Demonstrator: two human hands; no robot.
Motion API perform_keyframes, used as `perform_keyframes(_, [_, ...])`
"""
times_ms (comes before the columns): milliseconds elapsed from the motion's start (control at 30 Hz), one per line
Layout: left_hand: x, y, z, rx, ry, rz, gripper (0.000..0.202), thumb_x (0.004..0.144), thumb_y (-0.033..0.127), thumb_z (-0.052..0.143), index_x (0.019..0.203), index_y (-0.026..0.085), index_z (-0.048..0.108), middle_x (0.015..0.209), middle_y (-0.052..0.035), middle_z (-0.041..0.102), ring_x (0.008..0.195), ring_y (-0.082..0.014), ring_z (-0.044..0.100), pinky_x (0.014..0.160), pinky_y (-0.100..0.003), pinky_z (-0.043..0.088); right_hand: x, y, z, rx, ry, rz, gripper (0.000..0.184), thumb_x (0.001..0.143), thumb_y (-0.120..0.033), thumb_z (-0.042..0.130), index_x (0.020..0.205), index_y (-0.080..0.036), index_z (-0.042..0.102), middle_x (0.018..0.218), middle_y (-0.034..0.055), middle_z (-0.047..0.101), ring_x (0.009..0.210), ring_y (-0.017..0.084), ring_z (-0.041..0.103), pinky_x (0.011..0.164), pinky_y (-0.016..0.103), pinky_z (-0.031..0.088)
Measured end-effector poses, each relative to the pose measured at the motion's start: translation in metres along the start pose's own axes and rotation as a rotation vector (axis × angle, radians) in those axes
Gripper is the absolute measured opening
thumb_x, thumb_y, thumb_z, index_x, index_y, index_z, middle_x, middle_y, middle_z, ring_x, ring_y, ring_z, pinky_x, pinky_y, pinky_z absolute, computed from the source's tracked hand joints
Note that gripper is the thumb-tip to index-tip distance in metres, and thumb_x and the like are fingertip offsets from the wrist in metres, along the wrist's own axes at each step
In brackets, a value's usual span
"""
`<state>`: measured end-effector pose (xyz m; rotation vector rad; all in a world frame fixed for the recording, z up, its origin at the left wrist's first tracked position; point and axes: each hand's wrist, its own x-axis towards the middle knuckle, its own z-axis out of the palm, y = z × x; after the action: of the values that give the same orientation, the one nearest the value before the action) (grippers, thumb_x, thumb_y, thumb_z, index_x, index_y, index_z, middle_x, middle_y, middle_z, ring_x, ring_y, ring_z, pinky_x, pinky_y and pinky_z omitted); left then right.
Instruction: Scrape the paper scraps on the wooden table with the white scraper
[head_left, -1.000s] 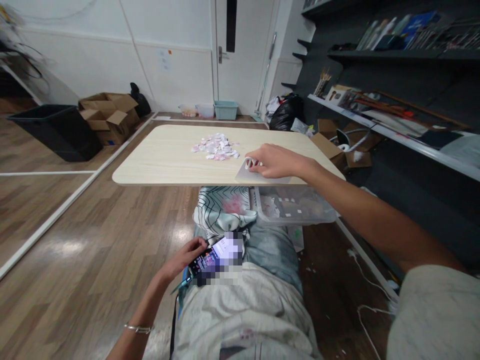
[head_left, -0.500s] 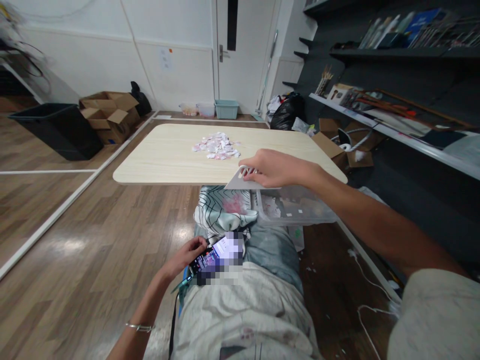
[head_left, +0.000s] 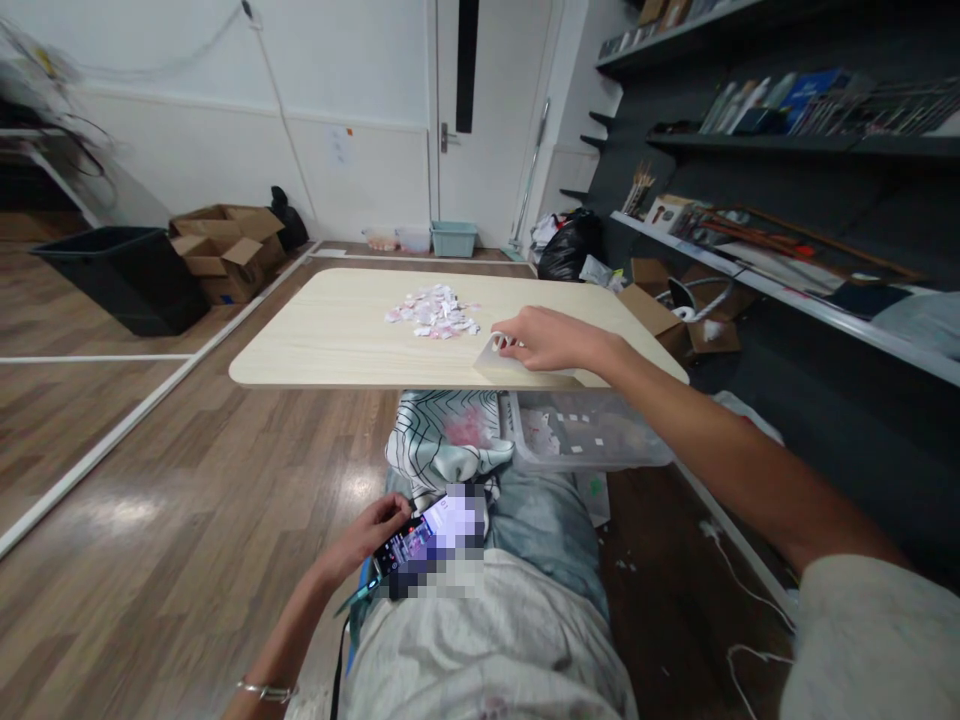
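Note:
My right hand (head_left: pixel 551 338) is closed around a white plastic scraper (head_left: pixel 495 358) with slots in its grip. The scraper is at the near edge of the pale wooden tabletop (head_left: pixel 322 340), its blade slanting down to the left. Beyond it and to the left lies a loose pile of white and pinkish paper scraps (head_left: pixel 433 312). Low over my lap, my left hand (head_left: pixel 379 525) has its fingers curled at the upper left edge of a phone (head_left: pixel 420 540) with a lit screen. Part of the phone is masked by blurred blocks.
Under the table's near edge are a clear plastic bin (head_left: pixel 592 455) with paper bits and a patterned cloth (head_left: pixel 427 440) on my lap. Dark shelves (head_left: pixel 765 150) line the right. A black trash bin (head_left: pixel 127 285) and cardboard boxes (head_left: pixel 225 250) stand left.
My right hand has moved the scraper slightly right and inward from the table's near edge. The whole view has tilted up a little. My left hand remains at the phone.

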<state>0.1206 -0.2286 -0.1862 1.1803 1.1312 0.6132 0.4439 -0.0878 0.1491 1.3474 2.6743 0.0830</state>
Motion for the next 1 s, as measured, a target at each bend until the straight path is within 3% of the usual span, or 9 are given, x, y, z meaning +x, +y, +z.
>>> perform_keyframes(267, [0.004, -0.006, -0.001, 0.021, 0.017, 0.024, 0.100, 0.067, 0.118, 0.079, 0.091, 0.023, 0.058, 0.084, 0.0034, 0.054, 0.077, -0.0158, 0.047, 0.070, -0.030, 0.038, 0.009, -0.028, -0.001, 0.009, 0.009, -0.110, 0.020, 0.112, -0.015, 0.069, 0.121, -0.016, 0.087, 0.101, 0.0128, 0.086, 0.089, 0.024, 0.071, 0.080, 0.035, 0.031])
perform_keyframes(400, [0.003, -0.005, 0.003, 0.002, 0.016, 0.006, 0.099, 0.068, 0.117, 0.080, 0.093, 0.024, 0.058, 0.085, 0.0032, 0.055, 0.077, -0.0160, 0.049, 0.071, -0.030, 0.039, 0.001, -0.029, -0.003, 0.061, 0.009, -0.176, 0.015, 0.111, -0.016, 0.073, 0.118, -0.018, 0.085, 0.104, 0.0108, 0.086, 0.090, 0.023, 0.070, 0.081, 0.034, 0.033])
perform_keyframes(567, [-0.012, 0.016, -0.006, 0.153, -0.025, 0.054, 0.092, 0.081, 0.113, 0.071, 0.098, 0.024, 0.063, 0.091, -0.0010, 0.064, 0.082, -0.0201, 0.057, 0.075, -0.033, 0.048, 0.002, 0.000, -0.004, -0.009, 0.069, 0.036, 0.022, 0.115, -0.019, 0.066, 0.124, -0.014, 0.085, 0.112, 0.0169, 0.087, 0.098, 0.027, 0.075, 0.079, 0.036, 0.033])
perform_keyframes(667, [-0.026, 0.051, -0.038, 0.400, 0.085, 0.143, 0.079, 0.093, 0.102, 0.067, 0.101, 0.024, 0.069, 0.090, -0.0034, 0.070, 0.083, -0.0232, 0.063, 0.076, -0.035, 0.052, 0.011, 0.020, 0.001, -0.024, 0.052, 0.139, 0.023, 0.114, -0.021, 0.068, 0.126, -0.013, 0.086, 0.118, 0.0189, 0.088, 0.105, 0.029, 0.078, 0.081, 0.035, 0.036])
perform_keyframes(800, [-0.030, 0.131, -0.099, 0.509, 0.421, 0.442, 0.059, 0.104, 0.085, 0.065, 0.103, 0.026, 0.066, 0.086, -0.0028, 0.067, 0.078, -0.0223, 0.061, 0.069, -0.033, 0.051, 0.022, 0.038, 0.009, -0.016, 0.045, 0.138, 0.023, 0.113, -0.022, 0.068, 0.123, -0.013, 0.087, 0.120, 0.0190, 0.089, 0.110, 0.030, 0.078, 0.083, 0.034, 0.039])
perform_keyframes(900, [-0.006, 0.195, -0.136, 0.545, 0.549, 0.622, 0.056, 0.098, 0.081, 0.072, 0.100, 0.026, 0.064, 0.084, -0.0027, 0.065, 0.079, -0.0224, 0.062, 0.070, -0.033, 0.053, 0.029, 0.045, 0.011, 0.010, 0.061, 0.124, 0.021, 0.112, -0.021, 0.068, 0.120, -0.013, 0.086, 0.118, 0.0185, 0.089, 0.109, 0.029, 0.077, 0.083, 0.033, 0.039])
perform_keyframes(1000, [0.039, 0.237, -0.156, 0.560, 0.600, 0.632, 0.050, 0.094, 0.074, 0.074, 0.098, 0.026, 0.063, 0.084, -0.0023, 0.064, 0.076, -0.0211, 0.059, 0.067, -0.032, 0.050, 0.038, 0.048, 0.011, 0.039, 0.069, 0.119, 0.020, 0.111, -0.020, 0.068, 0.118, -0.013, 0.085, 0.115, 0.0174, 0.088, 0.107, 0.028, 0.076, 0.082, 0.032, 0.039])
